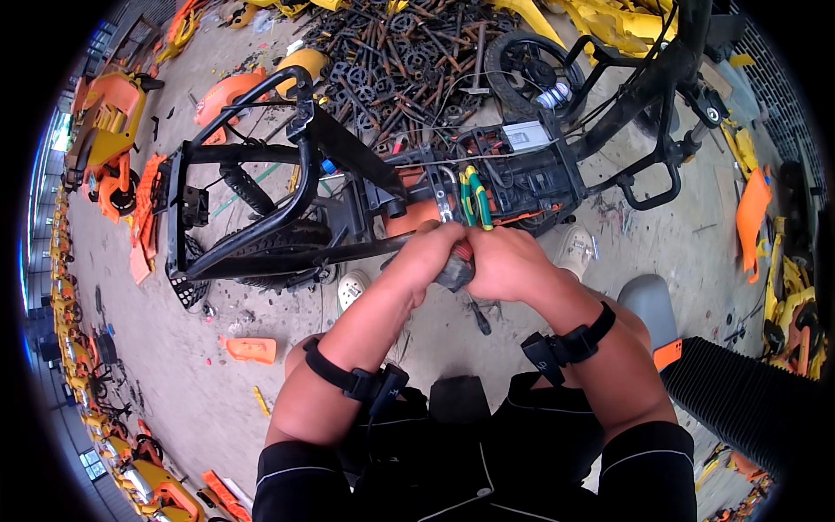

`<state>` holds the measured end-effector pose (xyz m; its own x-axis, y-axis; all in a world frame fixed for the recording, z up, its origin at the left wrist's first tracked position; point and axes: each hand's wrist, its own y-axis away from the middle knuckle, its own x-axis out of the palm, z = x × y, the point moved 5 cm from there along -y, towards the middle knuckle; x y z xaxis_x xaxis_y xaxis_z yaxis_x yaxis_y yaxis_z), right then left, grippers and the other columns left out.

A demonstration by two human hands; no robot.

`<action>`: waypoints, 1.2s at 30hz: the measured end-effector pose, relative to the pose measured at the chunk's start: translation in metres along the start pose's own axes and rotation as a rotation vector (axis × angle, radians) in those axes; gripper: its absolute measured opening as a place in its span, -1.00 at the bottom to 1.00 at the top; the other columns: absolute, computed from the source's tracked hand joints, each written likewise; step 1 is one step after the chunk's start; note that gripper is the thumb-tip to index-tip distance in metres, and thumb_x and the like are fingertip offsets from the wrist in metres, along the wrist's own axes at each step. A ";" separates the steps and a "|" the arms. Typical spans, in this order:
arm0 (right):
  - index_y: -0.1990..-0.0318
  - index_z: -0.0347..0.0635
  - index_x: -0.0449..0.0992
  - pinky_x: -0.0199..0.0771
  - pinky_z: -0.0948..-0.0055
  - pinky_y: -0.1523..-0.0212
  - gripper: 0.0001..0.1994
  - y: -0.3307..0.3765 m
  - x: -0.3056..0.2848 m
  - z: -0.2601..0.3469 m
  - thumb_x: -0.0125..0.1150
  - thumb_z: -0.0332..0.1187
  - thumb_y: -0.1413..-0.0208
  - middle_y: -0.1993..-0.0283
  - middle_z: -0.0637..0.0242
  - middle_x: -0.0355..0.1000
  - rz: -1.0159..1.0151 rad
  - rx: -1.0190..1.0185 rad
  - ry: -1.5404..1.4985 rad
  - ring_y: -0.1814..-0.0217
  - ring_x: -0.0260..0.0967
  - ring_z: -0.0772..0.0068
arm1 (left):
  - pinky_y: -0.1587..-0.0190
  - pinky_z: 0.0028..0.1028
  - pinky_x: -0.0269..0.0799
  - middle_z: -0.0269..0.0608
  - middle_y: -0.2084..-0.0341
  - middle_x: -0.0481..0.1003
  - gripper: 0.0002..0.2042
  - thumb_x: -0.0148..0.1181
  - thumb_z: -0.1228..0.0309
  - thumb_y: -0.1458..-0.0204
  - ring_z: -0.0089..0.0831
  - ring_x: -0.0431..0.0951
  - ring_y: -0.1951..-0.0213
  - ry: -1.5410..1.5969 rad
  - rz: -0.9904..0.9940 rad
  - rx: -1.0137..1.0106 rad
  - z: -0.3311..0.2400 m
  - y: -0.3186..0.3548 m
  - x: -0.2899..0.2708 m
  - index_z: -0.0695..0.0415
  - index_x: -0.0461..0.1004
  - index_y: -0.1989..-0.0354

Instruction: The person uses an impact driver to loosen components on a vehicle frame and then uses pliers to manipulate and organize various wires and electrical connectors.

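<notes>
Qty 1 red/blk tool (453,277), mostly hidden, clasped by my L hand (434,252) + R hand (504,264) at blk frame's (352,152) near edge: prob hefty, rigid, best held round thick body; open bay (575,177) beyond holds blk parts (535,178), silver box (526,136), w/ grn/yel pliers (483,202) at L end.

The tool (456,269), dark and rounded at the visible end with a red band just above, is gripped at the frame's near edge, around the middle of its length, and is so largely covered that its kind cannot be told. Just beyond it, the pliers (479,200), with green handles trimmed in yellow, lie lengthwise over the near edge of the frame's middle, their head not clear to see. The frame (305,174), black and tubular, stretches across the floor (187,344), its middle bay open and crowded with dark parts.
</notes>
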<state>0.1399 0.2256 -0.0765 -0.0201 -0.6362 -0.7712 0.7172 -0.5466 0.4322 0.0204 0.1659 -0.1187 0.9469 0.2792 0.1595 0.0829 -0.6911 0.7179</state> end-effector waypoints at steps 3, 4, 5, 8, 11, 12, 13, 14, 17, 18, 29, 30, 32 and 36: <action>0.15 -0.35 0.52 0.53 0.07 0.05 -0.63 0.004 0.005 0.000 0.21 -0.37 0.19 0.31 -0.06 0.58 -0.018 -0.031 0.009 0.15 0.57 -0.12 | 0.03 -0.39 0.44 -0.11 0.10 0.52 -0.50 0.11 0.22 -0.14 -0.39 0.53 0.08 0.004 0.015 0.005 0.007 0.002 0.001 0.28 0.33 -0.17; 0.14 -0.35 0.52 0.54 0.08 0.06 -0.62 0.005 0.007 0.001 0.22 -0.37 0.19 0.31 -0.05 0.58 -0.022 -0.034 0.020 0.17 0.57 -0.12 | 0.02 -0.39 0.43 -0.10 0.08 0.52 -0.49 0.12 0.22 -0.13 -0.38 0.53 0.07 0.005 0.020 0.006 0.009 0.003 0.000 0.27 0.31 -0.19; 0.13 -0.35 0.51 0.55 0.08 0.08 -0.61 0.006 0.009 0.003 0.22 -0.37 0.19 0.32 -0.05 0.58 -0.026 -0.036 0.031 0.18 0.57 -0.11 | 0.00 -0.39 0.43 -0.10 0.07 0.52 -0.48 0.12 0.22 -0.13 -0.38 0.53 0.06 0.002 0.013 0.011 0.011 0.004 0.000 0.26 0.30 -0.21; 0.04 -0.38 0.48 0.56 0.09 0.14 -0.54 0.009 0.015 0.004 0.23 -0.38 0.19 0.34 -0.05 0.58 -0.038 -0.052 0.057 0.23 0.58 -0.10 | -0.02 -0.38 0.43 -0.08 0.05 0.52 -0.42 0.13 0.22 -0.11 -0.37 0.53 0.03 -0.016 -0.003 0.021 0.019 0.007 0.000 0.25 0.26 -0.28; -0.06 -0.43 0.43 0.58 0.10 0.20 -0.44 0.010 0.023 0.003 0.24 -0.37 0.19 0.35 -0.05 0.58 -0.057 -0.093 0.096 0.27 0.59 -0.08 | -0.03 -0.37 0.43 -0.06 0.04 0.52 -0.37 0.14 0.20 -0.11 -0.35 0.54 0.03 -0.058 -0.029 0.035 0.028 0.008 -0.001 0.25 0.21 -0.32; -0.09 -0.45 0.41 0.58 0.10 0.21 -0.41 0.011 0.025 0.003 0.25 -0.37 0.19 0.35 -0.05 0.58 -0.065 -0.110 0.112 0.28 0.59 -0.07 | -0.02 -0.37 0.44 -0.05 0.03 0.52 -0.36 0.14 0.20 -0.11 -0.35 0.54 0.04 -0.076 -0.045 0.049 0.031 0.009 -0.001 0.26 0.20 -0.33; -0.11 -0.46 0.40 0.58 0.10 0.22 -0.39 0.012 0.027 0.003 0.26 -0.36 0.19 0.35 -0.04 0.58 -0.072 -0.115 0.119 0.28 0.59 -0.07 | -0.02 -0.37 0.44 -0.04 0.03 0.52 -0.35 0.15 0.20 -0.11 -0.34 0.54 0.04 -0.091 -0.061 0.061 0.032 0.011 -0.001 0.26 0.19 -0.34; -0.13 -0.47 0.39 0.58 0.10 0.22 -0.36 0.014 0.029 0.003 0.27 -0.36 0.20 0.36 -0.04 0.58 -0.078 -0.121 0.126 0.28 0.59 -0.06 | -0.01 -0.37 0.44 -0.03 0.03 0.52 -0.34 0.15 0.19 -0.11 -0.34 0.55 0.05 -0.097 -0.065 0.070 0.033 0.015 0.000 0.26 0.18 -0.34; -0.14 -0.46 0.38 0.58 0.11 0.23 -0.35 0.017 0.034 0.002 0.29 -0.36 0.20 0.36 -0.03 0.59 -0.089 -0.133 0.145 0.27 0.60 -0.05 | -0.02 -0.38 0.44 -0.01 0.00 0.51 -0.31 0.14 0.19 -0.12 -0.33 0.55 0.03 -0.128 -0.071 0.083 0.031 0.026 0.007 0.26 0.13 -0.38; -0.14 -0.46 0.38 0.58 0.11 0.23 -0.35 0.017 0.036 0.002 0.29 -0.35 0.20 0.36 -0.03 0.59 -0.091 -0.135 0.150 0.27 0.60 -0.05 | -0.05 -0.40 0.43 -0.01 -0.04 0.50 -0.29 0.14 0.19 -0.13 -0.33 0.54 0.00 -0.146 -0.072 0.078 0.032 0.028 0.008 0.24 0.10 -0.42; -0.06 -0.35 0.42 0.58 0.09 0.25 -0.46 0.024 0.049 -0.005 0.30 -0.33 0.14 0.36 0.01 0.59 -0.109 -0.132 0.166 0.28 0.60 -0.03 | -0.09 -0.38 0.41 0.05 -0.09 0.49 -0.17 0.16 0.16 -0.11 -0.28 0.53 -0.05 -0.143 -0.146 0.056 0.044 0.035 0.018 0.19 -0.06 -0.50; -0.06 -0.35 0.42 0.58 0.09 0.25 -0.47 0.025 0.049 -0.005 0.29 -0.33 0.13 0.36 0.01 0.59 -0.118 -0.136 0.159 0.28 0.60 -0.03 | -0.09 -0.38 0.42 0.06 -0.09 0.49 -0.17 0.16 0.16 -0.11 -0.28 0.53 -0.05 -0.150 -0.163 0.064 0.042 0.037 0.020 0.20 -0.05 -0.50; -0.06 -0.34 0.42 0.57 0.08 0.25 -0.48 0.026 0.049 -0.006 0.28 -0.32 0.12 0.37 0.01 0.59 -0.128 -0.119 0.139 0.29 0.60 -0.04 | -0.08 -0.38 0.42 0.07 -0.08 0.49 -0.18 0.16 0.16 -0.10 -0.27 0.53 -0.04 -0.185 -0.173 0.075 0.041 0.037 0.020 0.22 -0.03 -0.49; -0.06 -0.34 0.43 0.57 0.07 0.25 -0.49 0.026 0.047 -0.006 0.26 -0.32 0.10 0.38 0.00 0.59 -0.134 -0.117 0.106 0.31 0.59 -0.06 | -0.06 -0.38 0.44 0.10 -0.07 0.49 -0.18 0.18 0.17 -0.09 -0.27 0.54 -0.03 -0.226 -0.176 0.093 0.038 0.035 0.017 0.27 0.00 -0.47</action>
<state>0.1617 0.1847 -0.1049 -0.0515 -0.4982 -0.8656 0.7895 -0.5510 0.2702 0.0511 0.1207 -0.1168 0.9597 0.2520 -0.1242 0.2701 -0.7061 0.6546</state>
